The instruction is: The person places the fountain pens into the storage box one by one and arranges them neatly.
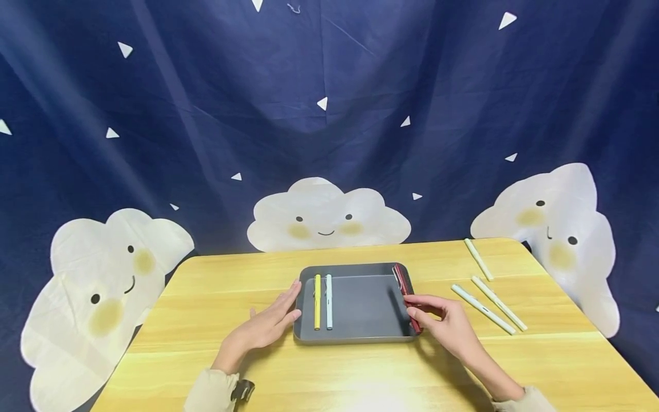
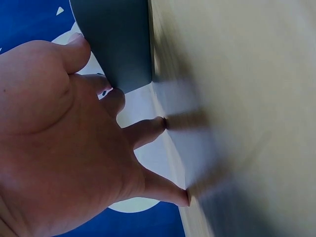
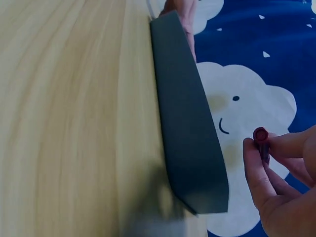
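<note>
A dark grey tray [image 1: 362, 335] lies on the table, with a yellow pen [image 1: 317, 303] and a pale blue pen [image 1: 329, 303] side by side in its left part. My left hand [image 1: 265, 325] is at the tray's left side, fingers extended; in the left wrist view, thumb and fingertips touch the tray wall [image 2: 121, 44]. Between thumb and fingers, my right hand [image 1: 447, 321] pinches a dark red pen [image 1: 403, 286] over the tray's right edge. The right wrist view shows that pen [image 3: 260, 135] end-on, raised above the rim.
Right of the tray, three pale green pens lie on the wooden table: one far back [image 1: 479, 260], two nearer, a left one [image 1: 484, 309] and a right one [image 1: 499, 303]. Behind the table hangs a dark blue curtain [image 1: 360, 143] with clouds on it.
</note>
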Available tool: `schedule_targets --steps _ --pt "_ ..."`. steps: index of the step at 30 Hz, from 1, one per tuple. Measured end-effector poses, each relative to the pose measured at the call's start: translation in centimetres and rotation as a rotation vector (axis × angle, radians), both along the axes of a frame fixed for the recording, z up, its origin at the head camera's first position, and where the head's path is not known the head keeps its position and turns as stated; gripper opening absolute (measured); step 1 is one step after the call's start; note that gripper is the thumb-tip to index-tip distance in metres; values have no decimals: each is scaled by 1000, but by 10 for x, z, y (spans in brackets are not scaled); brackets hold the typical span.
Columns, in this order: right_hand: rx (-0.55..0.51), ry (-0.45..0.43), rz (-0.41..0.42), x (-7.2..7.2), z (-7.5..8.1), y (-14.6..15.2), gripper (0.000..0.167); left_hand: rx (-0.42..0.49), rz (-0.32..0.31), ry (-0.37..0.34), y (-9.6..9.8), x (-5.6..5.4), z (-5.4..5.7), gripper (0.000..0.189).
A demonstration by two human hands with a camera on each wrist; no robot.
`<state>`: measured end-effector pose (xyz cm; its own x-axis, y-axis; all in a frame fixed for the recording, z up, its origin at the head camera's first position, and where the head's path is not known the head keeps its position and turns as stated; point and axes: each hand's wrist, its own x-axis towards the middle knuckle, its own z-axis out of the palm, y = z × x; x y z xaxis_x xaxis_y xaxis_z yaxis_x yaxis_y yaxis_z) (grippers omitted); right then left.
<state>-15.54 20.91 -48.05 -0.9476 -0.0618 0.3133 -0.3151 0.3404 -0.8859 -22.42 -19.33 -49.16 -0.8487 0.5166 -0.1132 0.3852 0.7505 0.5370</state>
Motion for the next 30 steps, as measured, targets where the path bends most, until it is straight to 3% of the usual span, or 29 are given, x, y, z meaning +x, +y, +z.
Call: schedule_targets --steps 15,30 --pt "-65 -51 56 -11 -6 -33 28 16 -2 -10 1 2 2 67" --pt "-33 -54 68 -26 -11 -65 29 12 -12 0 0 1 1 67"
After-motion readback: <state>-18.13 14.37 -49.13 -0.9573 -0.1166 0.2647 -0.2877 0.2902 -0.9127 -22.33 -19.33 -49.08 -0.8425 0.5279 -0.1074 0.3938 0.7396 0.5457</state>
